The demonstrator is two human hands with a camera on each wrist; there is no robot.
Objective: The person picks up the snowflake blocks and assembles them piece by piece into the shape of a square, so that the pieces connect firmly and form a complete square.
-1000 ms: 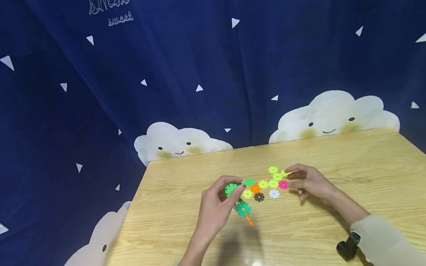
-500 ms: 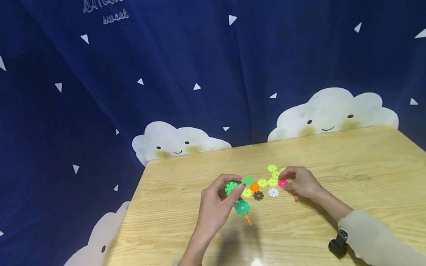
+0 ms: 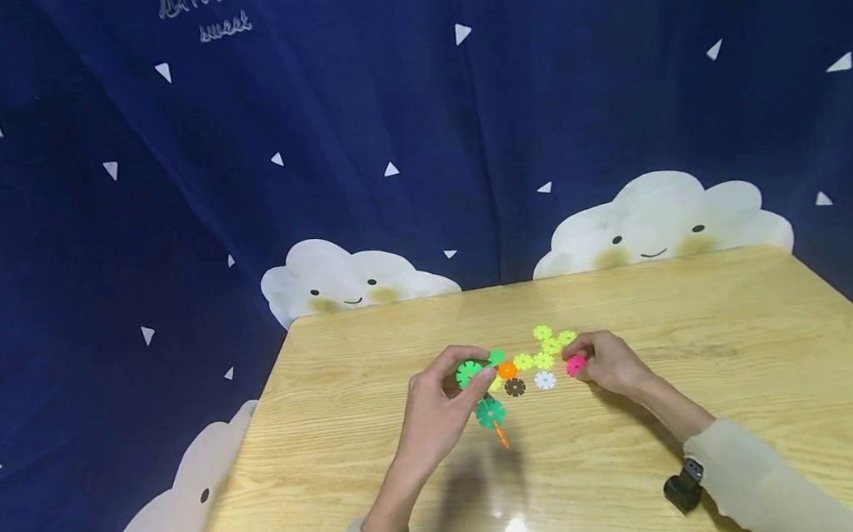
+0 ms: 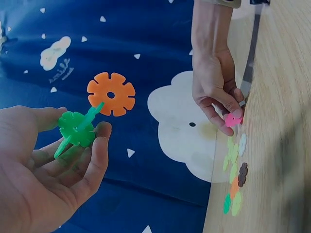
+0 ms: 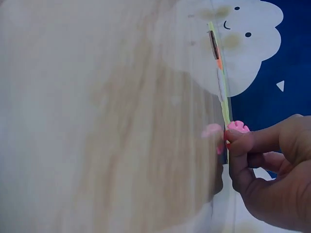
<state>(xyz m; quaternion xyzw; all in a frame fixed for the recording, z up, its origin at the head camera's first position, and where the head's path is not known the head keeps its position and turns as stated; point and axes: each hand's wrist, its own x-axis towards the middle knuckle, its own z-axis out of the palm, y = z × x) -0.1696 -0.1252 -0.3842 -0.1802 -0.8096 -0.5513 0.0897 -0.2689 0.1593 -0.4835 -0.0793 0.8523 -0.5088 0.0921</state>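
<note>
In the head view my left hand (image 3: 432, 416) pinches a small joined group of snowflake building discs above the table. The group has a green disc (image 3: 469, 374), a second green disc (image 3: 491, 413) below it and an orange disc (image 3: 502, 435) seen edge-on. The left wrist view shows the orange disc (image 4: 111, 94) face-on, slotted to a green disc. My right hand (image 3: 615, 365) pinches a pink disc (image 3: 576, 365) between thumb and fingertips, close over the table. Its notched edge (image 5: 238, 127) sticks out from the fingers in the right wrist view.
Loose discs lie on the wooden table (image 3: 609, 485) between the hands: several yellow ones (image 3: 551, 345), a white one (image 3: 545, 380), a brown one (image 3: 515, 387), an orange one (image 3: 507, 370) and a green one (image 3: 497, 357). A dark blue curtain (image 3: 355, 121) hangs behind the table.
My right hand has moved left to the pink disc, pinched it and drawn it slightly to the right, away from the yellow discs. The left hand keeps its hold and has barely moved.
</note>
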